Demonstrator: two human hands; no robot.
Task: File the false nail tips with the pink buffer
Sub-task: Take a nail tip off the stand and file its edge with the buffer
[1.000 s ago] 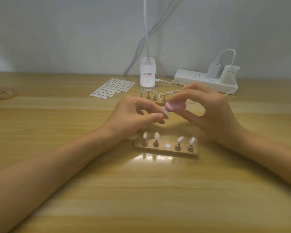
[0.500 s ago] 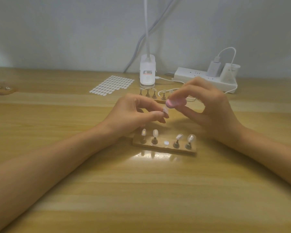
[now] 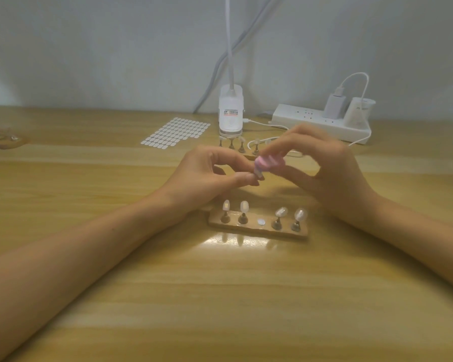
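- L hand (image 3: 209,173): grip pinching one false nail tip (image 3: 258,175) on its peg between thumb and forefinger, raised off the desk (image 3: 220,296). Prob. lifted so the tip's edge can be turned toward the abrasive.
- R hand (image 3: 324,168): grip pinching the pink buffer (image 3: 270,163), thumb below and fingers on top. The buffer's L end lies on the held tip, at 3 o'clock of the L fingertips. The short hold near the working end looks meant for small, controlled strokes.
- Wooden stand (image 3: 256,231) sits at 6 o'clock of the hands. It carries four tips, two L (image 3: 226,205) and two R (image 3: 300,214). The middle slot (image 3: 260,222) is bare, so I judge the held tip came from there. Stand is kept close, presumably for a quick swap.
- Second stand (image 3: 249,156) w/ more tips at 12 o'clock, partly hidden by the hands.
- Sticker sheet (image 3: 175,133) at 10 o'clock, lamp base (image 3: 230,113) at 12, power strip (image 3: 319,121) at 1–2.
- Vs 0.5 s ago: hands in approx. the same spot, same pinches. Buffer now smeared, where it was sharper before, so prob. mid-stroke. Held tip now more covered by the buffer's end. Stand unchanged, four tips in place.
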